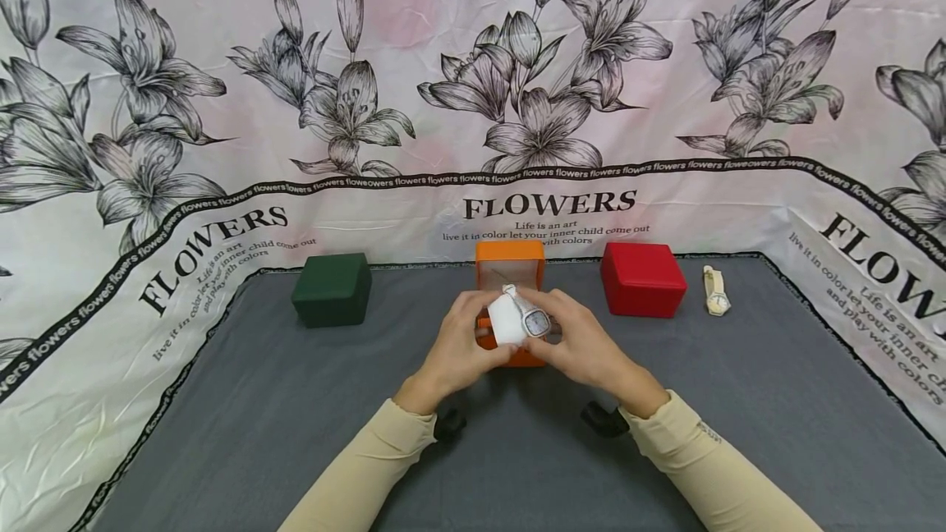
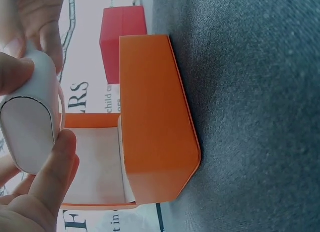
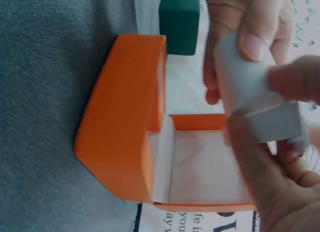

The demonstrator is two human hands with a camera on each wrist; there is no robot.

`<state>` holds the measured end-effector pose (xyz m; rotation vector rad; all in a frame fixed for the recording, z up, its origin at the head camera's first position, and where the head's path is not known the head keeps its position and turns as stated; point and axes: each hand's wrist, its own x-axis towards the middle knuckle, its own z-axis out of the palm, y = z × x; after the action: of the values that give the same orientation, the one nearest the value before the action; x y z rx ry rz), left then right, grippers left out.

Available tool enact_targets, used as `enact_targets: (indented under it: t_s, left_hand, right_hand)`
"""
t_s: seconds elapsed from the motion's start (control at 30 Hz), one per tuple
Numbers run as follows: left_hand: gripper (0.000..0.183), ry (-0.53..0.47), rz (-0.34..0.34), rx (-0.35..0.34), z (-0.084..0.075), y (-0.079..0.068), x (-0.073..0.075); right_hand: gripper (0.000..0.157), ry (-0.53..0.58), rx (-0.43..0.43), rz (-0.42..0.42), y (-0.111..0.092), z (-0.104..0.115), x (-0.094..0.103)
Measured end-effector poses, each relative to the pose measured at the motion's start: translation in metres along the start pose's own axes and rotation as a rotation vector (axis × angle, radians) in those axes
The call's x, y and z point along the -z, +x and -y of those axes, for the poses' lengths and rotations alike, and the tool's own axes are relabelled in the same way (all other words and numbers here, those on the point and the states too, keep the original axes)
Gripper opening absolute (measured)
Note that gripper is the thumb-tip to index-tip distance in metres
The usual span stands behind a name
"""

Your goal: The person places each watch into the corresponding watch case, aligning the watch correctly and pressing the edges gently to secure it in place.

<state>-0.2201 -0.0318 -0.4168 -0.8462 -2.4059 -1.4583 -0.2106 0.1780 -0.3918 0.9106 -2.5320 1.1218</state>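
"Cream sleeves (image 1: 356, 465) are lying closest to the camera, stretching in over a grey table (image 1: 510, 474). What are the hands doing?"

"Both are gripping. The left hand (image 1: 460, 345) is curling round one side of a white cushion (image 1: 507, 322), its thumb and fingers pressing on it."

"And the right hand (image 1: 584, 343)?"

"It is holding the other side with bent fingers and thumb, just where a silver watch (image 1: 536, 322) is resting against the cushion. Whether the strap is going all the way round, the fingers are hiding too much for me to tell."

"Where is all this happening?"

"They are holding the cushion up above the rim of an orange box (image 1: 523, 358), which is standing open, its lid rising at the back and its pale lining showing."

"What else is sitting nearby?"

"A green box (image 1: 332, 291) is standing to the left; a red box (image 1: 643, 281) is standing to the right, with a pale-strapped watch (image 1: 715, 292) lying just beyond it."
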Motion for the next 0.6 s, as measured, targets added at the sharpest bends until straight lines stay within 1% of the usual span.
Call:
enact_targets:
  t_s: [0.07,0.13,0.23,0.27,0.43,0.5,0.6]
  left_hand:
    - [0.067,0.007,-0.001,-0.005,-0.0004,0.0,0.0008]
    - [0.068,0.008,0.004,-0.009,-0.0007,0.0001,0.0016]
    - [0.068,-0.003,0.02,-0.005,-0.0003,0.0004,0.0023]
    - [0.069,-0.016,0.025,-0.002,0.0004,0.0007,0.0023]
    - [0.073,-0.048,0.046,0.033,0.0016,0.0014,0.0031]
    - [0.073,-0.067,0.039,0.055,0.0014,0.0015,0.0033]
    - [0.071,-0.11,0.007,0.087,0.0013,0.0016,0.0035]
  right_hand:
    - [0.068,0.061,-0.024,-0.009,0.0002,0.0014,-0.0015]
    - [0.065,0.104,-0.048,-0.02,0.0003,0.0023,-0.0026]
    - [0.051,0.092,-0.067,-0.032,0.0002,0.0026,-0.003]
    - [0.049,0.081,-0.065,-0.035,0.0003,0.0023,-0.0026]
    - [0.048,0.072,-0.039,-0.04,0.0014,0.0005,-0.0006]
    - [0.049,0.085,-0.035,-0.034,0.0019,0.0,0.0001]
    - [0.054,0.1,-0.024,-0.012,0.0021,-0.0003,0.0011]
